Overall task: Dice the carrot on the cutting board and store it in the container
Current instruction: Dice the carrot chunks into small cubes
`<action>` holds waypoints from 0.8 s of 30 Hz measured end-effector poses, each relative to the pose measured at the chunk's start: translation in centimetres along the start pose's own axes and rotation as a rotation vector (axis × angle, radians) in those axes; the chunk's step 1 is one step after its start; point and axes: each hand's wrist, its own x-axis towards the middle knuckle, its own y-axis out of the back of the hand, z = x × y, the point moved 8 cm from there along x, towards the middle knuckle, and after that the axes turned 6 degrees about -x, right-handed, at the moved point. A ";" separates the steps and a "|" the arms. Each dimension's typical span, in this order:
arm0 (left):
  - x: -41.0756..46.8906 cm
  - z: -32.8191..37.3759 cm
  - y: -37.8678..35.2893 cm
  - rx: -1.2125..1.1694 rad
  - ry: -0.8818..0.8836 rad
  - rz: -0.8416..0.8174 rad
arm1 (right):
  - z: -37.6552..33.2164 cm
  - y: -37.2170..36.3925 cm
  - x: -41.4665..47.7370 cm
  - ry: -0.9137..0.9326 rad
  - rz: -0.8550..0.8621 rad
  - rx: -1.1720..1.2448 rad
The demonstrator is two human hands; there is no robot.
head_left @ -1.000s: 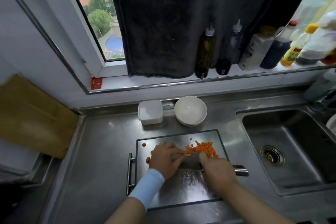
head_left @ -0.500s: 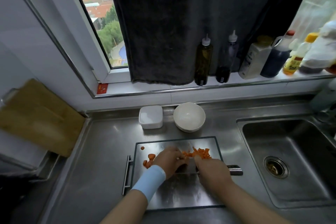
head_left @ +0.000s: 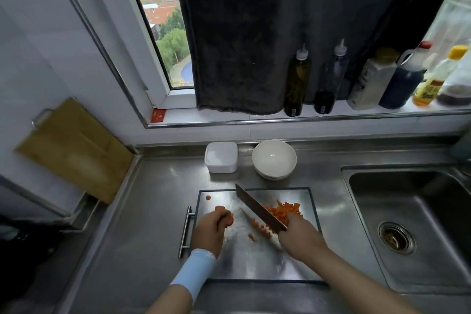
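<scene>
**Step in hand: dicing, seemingly well along.**
- The right hand (head_left: 298, 234) is curling its fingers round the handle of the knife (head_left: 257, 209).
- The blade is angling from that hand toward the far left, over the steel cutting board (head_left: 254, 262). Whether its edge is touching the board cannot be told.
- The left hand (head_left: 212, 231) is closing its fingers over the uncut carrot piece (head_left: 227, 219) at the board's left side, apart from the blade.

**Method, as a judgement.**
- The held piece is probably needing to come under the blade, with the fingertips tucked back behind the knuckles.
- Cuts matching the cubes already made would be keeping the dice even.
- The scattered bits are worth sweeping into the heap before any transfer.

**Carrot, appearance and place.**
- The diced pile (head_left: 283, 210) is showing bright orange, in small rough cubes. It is heaping on the far right part of the board, just beside the right hand.
- The loose dice (head_left: 260, 228) are lying on the near side of the blade.
- One stray bit (head_left: 208, 197) is sitting near the board's far left corner.

**Container.**
- The container (head_left: 221, 157), white and square with rounded corners, is standing on the table (head_left: 142, 211) just beyond the board's far edge.
- It is sitting left of a white bowl (head_left: 274, 158).
- No carrot is showing in it; whether it is lidded cannot be told.
</scene>
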 end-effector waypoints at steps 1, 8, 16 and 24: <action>-0.4 -0.8 -0.7 0.077 0.010 -0.067 | 0.0 -0.2 -0.1 -0.024 -0.004 0.013; -2.6 -2.2 -4.0 0.383 -0.090 -0.269 | -0.4 -2.1 -2.2 -0.085 -0.062 -0.050; -3.2 -4.2 -3.2 0.319 -0.122 -0.220 | -0.6 -4.0 -4.2 -0.117 -0.074 -0.113; -2.9 -4.5 -4.2 0.317 -0.190 -0.260 | -1.3 -5.0 -4.8 -0.066 -0.055 -0.200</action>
